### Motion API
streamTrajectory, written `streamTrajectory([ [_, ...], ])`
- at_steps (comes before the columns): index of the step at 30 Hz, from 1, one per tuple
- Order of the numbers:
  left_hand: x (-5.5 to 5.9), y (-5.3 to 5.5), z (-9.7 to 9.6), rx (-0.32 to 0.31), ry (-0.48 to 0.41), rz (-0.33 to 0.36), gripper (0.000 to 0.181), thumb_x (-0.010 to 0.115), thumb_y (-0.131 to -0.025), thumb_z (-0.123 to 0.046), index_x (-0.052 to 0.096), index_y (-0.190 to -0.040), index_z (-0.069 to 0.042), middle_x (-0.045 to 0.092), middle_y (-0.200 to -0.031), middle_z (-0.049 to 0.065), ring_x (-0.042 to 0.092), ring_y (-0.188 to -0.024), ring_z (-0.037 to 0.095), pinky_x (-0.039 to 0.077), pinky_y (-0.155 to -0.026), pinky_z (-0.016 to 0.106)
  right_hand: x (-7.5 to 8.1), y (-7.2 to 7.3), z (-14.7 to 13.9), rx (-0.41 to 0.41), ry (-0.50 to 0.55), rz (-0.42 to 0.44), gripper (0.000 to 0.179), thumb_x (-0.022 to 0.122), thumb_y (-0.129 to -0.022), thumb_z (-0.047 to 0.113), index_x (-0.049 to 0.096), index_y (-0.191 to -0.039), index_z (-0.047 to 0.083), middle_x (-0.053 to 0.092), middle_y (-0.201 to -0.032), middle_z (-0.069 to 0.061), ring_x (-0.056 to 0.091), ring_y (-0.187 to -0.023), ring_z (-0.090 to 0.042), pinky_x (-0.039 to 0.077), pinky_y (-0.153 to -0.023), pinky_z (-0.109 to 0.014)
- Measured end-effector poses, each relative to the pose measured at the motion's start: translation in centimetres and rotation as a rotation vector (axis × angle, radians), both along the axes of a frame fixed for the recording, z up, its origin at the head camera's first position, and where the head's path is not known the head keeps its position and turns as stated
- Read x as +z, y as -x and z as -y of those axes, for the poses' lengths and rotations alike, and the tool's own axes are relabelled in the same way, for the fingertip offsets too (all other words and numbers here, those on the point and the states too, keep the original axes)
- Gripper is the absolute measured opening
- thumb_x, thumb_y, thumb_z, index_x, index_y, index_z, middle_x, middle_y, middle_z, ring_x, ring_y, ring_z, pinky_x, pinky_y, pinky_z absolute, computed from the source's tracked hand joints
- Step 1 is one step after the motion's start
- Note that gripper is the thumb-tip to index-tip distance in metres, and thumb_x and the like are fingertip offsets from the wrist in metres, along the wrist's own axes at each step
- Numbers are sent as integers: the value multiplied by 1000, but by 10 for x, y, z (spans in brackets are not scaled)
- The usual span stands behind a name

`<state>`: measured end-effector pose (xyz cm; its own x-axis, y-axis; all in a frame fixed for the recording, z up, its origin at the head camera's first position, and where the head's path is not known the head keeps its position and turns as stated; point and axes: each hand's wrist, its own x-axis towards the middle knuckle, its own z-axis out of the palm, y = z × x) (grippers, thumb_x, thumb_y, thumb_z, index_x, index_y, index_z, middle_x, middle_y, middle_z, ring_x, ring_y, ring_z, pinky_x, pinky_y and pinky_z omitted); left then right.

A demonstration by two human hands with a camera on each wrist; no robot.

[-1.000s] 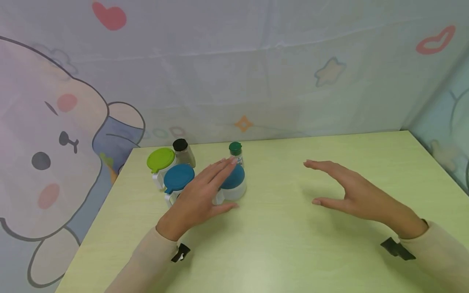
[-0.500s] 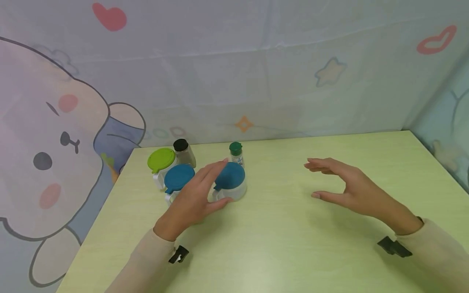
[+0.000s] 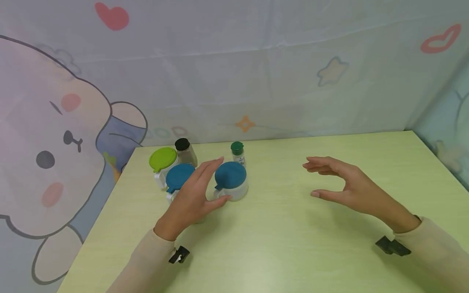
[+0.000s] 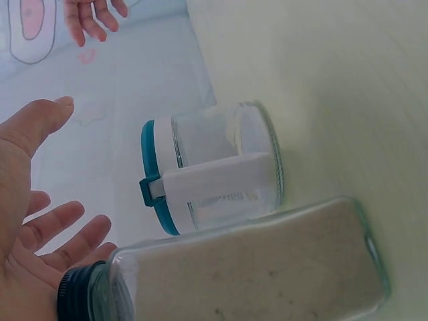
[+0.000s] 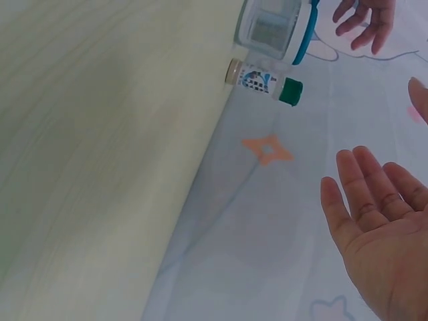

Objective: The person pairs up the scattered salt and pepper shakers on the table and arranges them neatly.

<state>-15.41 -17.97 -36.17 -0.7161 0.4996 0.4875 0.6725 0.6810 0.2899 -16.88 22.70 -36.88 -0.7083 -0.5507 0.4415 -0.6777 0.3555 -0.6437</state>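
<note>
My left hand (image 3: 192,193) hovers with fingers spread and thumb apart, holding nothing, just left of a clear jar with a blue lid (image 3: 231,175) and white handle. Below that hand, in the left wrist view, stands a black-capped glass bottle (image 4: 261,267) filled with greyish-brown powder; the hand mostly hides it in the head view. Another blue-lidded jar (image 3: 178,177) is partly covered by the same hand. Over the table's right half, my right hand (image 3: 342,183) hangs in the air, fingers loosely bent, thumb apart, with nothing in it.
Behind the left hand stand a lime-lidded jar (image 3: 163,158) and a black-capped shaker (image 3: 187,152). A small green-capped bottle (image 3: 238,154) is behind the nearer blue-lidded jar. A printed cloth (image 3: 278,81) hangs along the back edge of the pale table (image 3: 278,244).
My left hand has drawn back slightly to the left, uncovering the blue-lidded jar and the green-capped bottle. The right hand has barely moved. The jars and bottles stand where they were.
</note>
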Motion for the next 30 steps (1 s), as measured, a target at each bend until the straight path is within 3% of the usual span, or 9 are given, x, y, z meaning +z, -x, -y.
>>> streamTrajectory([
  [7,1,-1,4,-8,-24,-31,94,89,-80,-30,37,-156,-10,49,-149,10,54,-130,25,50,-105,42,0,3,2,22,4,8,83,85,-81,4,45,-152,20,61,-139,4,58,-127,-14,46,-104,-22],
  [19,5,-5,8,11,-29,-25,96,90,-79,-29,37,-156,-11,50,-147,10,55,-127,23,54,-101,41,-5,11,11,51,16,26,82,86,-81,7,47,-151,22,61,-138,5,60,-125,-17,47,-103,-23],
  [30,7,-8,13,32,-25,-50,93,91,-78,-29,41,-154,-10,50,-147,10,52,-133,24,50,-106,41,-6,12,14,70,12,23,82,86,-81,8,46,-151,21,61,-139,5,59,-126,-14,46,-104,-23],
])
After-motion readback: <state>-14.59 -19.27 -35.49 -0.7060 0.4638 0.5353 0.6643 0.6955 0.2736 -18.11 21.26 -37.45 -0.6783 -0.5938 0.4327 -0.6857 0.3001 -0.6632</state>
